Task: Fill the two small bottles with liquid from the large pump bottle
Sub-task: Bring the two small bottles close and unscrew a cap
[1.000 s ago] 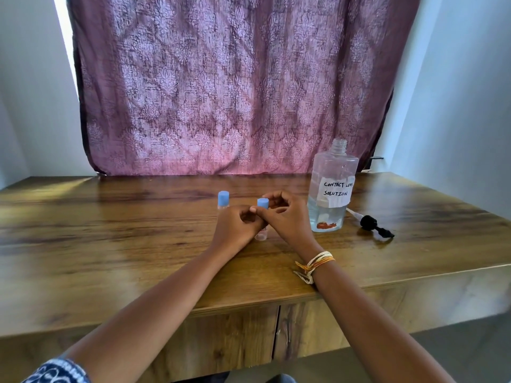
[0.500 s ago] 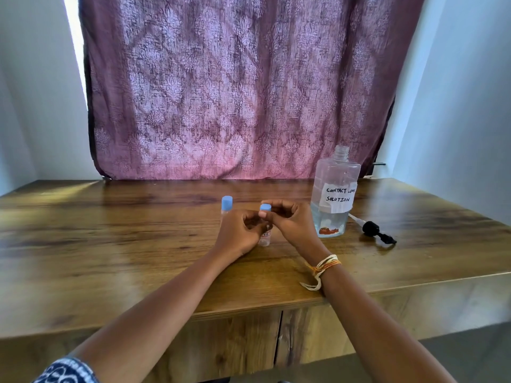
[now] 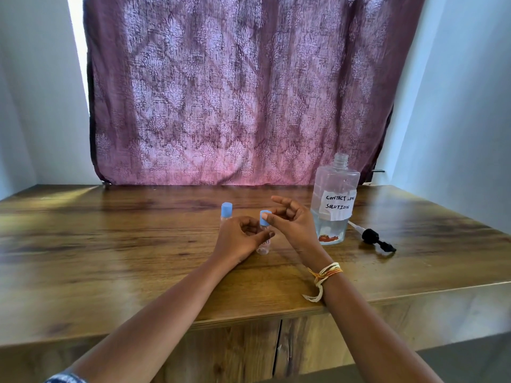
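Two small clear bottles with blue caps stand on the wooden table [image 3: 138,244]. The left small bottle [image 3: 226,210] stands free behind my left hand. My left hand [image 3: 239,240] grips the body of the right small bottle [image 3: 263,246]. My right hand [image 3: 294,223] pinches that bottle's blue cap [image 3: 262,218] with the thumb tip on it, while the index finger is lifted. The large clear bottle [image 3: 334,189], labelled "contact lens solution", stands open-necked to the right, with a little liquid at its bottom.
The black pump head [image 3: 373,239] with its white tube lies on the table right of the large bottle. A purple patterned curtain [image 3: 235,92] hangs behind the table. Cabinet doors [image 3: 276,349] sit under the table's front edge.
The fingers of my right hand have spread and lifted off the cap, leaving mainly the thumb on it. My left hand keeps holding the bottle. The camera has tilted up a little.
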`<state>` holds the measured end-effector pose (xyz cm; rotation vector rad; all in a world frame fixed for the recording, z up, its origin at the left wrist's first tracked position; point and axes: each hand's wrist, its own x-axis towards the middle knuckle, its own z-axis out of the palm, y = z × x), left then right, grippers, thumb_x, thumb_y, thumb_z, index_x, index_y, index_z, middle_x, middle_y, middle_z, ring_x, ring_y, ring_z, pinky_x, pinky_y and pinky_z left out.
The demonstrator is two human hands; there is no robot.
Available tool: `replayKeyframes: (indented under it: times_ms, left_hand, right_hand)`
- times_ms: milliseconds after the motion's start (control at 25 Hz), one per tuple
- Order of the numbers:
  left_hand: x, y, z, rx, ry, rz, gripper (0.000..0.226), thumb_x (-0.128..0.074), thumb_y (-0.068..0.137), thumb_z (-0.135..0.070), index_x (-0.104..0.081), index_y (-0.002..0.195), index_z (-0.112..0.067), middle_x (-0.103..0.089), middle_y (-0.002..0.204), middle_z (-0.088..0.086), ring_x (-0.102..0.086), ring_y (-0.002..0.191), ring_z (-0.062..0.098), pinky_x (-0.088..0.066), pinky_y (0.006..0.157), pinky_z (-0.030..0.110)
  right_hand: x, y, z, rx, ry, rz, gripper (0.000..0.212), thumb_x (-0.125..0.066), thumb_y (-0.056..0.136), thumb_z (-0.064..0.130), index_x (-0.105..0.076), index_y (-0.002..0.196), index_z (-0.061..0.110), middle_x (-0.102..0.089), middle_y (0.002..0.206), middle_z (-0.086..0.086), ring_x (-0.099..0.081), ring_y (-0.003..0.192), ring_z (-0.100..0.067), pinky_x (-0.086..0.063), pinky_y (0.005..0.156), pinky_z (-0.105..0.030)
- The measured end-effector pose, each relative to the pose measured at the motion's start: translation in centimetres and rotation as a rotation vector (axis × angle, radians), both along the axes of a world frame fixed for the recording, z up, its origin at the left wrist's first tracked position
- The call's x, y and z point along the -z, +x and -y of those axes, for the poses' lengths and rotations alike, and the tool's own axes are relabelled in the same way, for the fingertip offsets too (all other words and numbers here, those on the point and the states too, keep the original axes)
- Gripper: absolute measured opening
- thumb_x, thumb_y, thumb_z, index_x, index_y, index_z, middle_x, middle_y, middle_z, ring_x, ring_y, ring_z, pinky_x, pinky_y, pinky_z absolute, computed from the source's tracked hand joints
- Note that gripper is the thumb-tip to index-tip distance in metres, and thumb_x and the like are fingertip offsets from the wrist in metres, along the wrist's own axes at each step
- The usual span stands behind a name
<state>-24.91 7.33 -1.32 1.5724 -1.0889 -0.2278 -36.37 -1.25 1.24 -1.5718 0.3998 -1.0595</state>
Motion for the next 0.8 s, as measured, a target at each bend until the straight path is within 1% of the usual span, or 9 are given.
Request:
replayKeyframes:
  times_ms: [120,200,320,440,480,560,640,720,800]
  left_hand:
    - [-0.08,-0.03,0.0,0.002,0.006,-0.023,0.028,-0.083,0.069,-0.031,-0.074,0.088,-0.013,-0.076,0.082,0.0,-0.071,0.077,0.008,-0.051,0.065,0.012]
    - [-0.15,-0.13,-0.05,0.014,-0.001,-0.039,0.027,-0.083,0.069,-0.028,-0.074,0.088,-0.012,-0.076,0.081,0.001,-0.071,0.075,0.008,-0.05,0.063,0.011]
    - [-0.21,-0.23,-0.13,0.022,-0.016,-0.031,0.025,-0.083,0.07,-0.026,-0.075,0.088,-0.011,-0.075,0.08,0.001,-0.068,0.069,0.003,-0.046,0.058,0.008]
    - [-0.24,-0.19,-0.13,0.014,-0.009,-0.03,0.026,-0.083,0.07,-0.028,-0.075,0.088,-0.012,-0.076,0.081,0.001,-0.07,0.072,0.006,-0.048,0.06,0.009]
    - [-0.26,-0.19,-0.17,0.014,-0.003,-0.038,0.026,-0.083,0.07,-0.029,-0.075,0.088,-0.012,-0.076,0.081,0.001,-0.07,0.074,0.007,-0.05,0.062,0.01]
    - [-0.33,-0.31,-0.37,0.016,0.002,-0.047,0.026,-0.082,0.07,-0.028,-0.074,0.089,-0.012,-0.075,0.081,0.0,-0.069,0.071,0.001,-0.049,0.061,0.008]
    - [-0.45,-0.49,-0.54,0.024,-0.008,-0.044,0.023,-0.081,0.073,-0.024,-0.074,0.091,-0.011,-0.074,0.08,-0.001,-0.065,0.066,-0.007,-0.045,0.057,0.004]
    - [-0.55,-0.57,-0.54,0.031,-0.017,-0.033,0.023,-0.08,0.074,-0.021,-0.074,0.093,-0.011,-0.073,0.08,-0.002,-0.063,0.063,-0.011,-0.044,0.056,0.003]
    - [-0.57,-0.55,-0.45,0.036,-0.022,-0.043,0.024,-0.081,0.073,-0.021,-0.074,0.092,-0.008,-0.073,0.079,-0.001,-0.064,0.063,-0.01,-0.044,0.056,0.003]
  right_hand:
    - [0.01,-0.08,0.1,-0.04,-0.006,-0.005,0.036,-0.065,0.084,-0.008,-0.06,0.119,0.002,-0.072,0.099,-0.017,-0.071,0.077,-0.01,-0.056,0.067,-0.017]
    - [-0.01,0.07,0.07,-0.064,-0.016,0.0,0.039,-0.068,0.082,-0.007,-0.06,0.119,0.004,-0.07,0.105,-0.014,-0.069,0.083,-0.012,-0.057,0.07,-0.02]
    - [0.03,0.18,0.01,-0.042,-0.032,-0.017,0.045,-0.077,0.076,0.001,-0.061,0.118,0.007,-0.069,0.095,-0.01,-0.068,0.08,-0.016,-0.057,0.067,-0.021]
    - [0.05,0.01,0.03,-0.047,-0.028,-0.003,0.039,-0.071,0.082,-0.004,-0.061,0.119,0.004,-0.07,0.088,-0.008,-0.069,0.073,-0.012,-0.056,0.067,-0.021]
    - [0.1,-0.04,0.14,-0.054,-0.036,-0.009,0.037,-0.067,0.084,-0.005,-0.061,0.119,0.006,-0.071,0.09,-0.008,-0.069,0.076,-0.012,-0.056,0.07,-0.023]
    - [0.13,-0.12,0.12,-0.117,-0.042,-0.018,0.04,-0.063,0.086,-0.006,-0.06,0.123,0.01,-0.072,0.101,-0.008,-0.066,0.083,-0.017,-0.056,0.076,-0.026]
    - [0.2,0.01,0.0,-0.156,-0.059,-0.037,0.05,-0.072,0.081,-0.001,-0.058,0.127,0.016,-0.071,0.106,-0.005,-0.065,0.084,-0.016,-0.057,0.074,-0.025]
    - [0.22,0.08,-0.1,-0.1,-0.088,-0.062,0.055,-0.079,0.075,0.003,-0.059,0.124,0.018,-0.068,0.093,-0.003,-0.065,0.08,-0.017,-0.056,0.069,-0.022]
    - [0.16,0.0,-0.16,-0.07,-0.085,-0.045,0.053,-0.077,0.076,-0.001,-0.059,0.125,0.011,-0.067,0.083,-0.005,-0.066,0.073,-0.016,-0.054,0.064,-0.02]
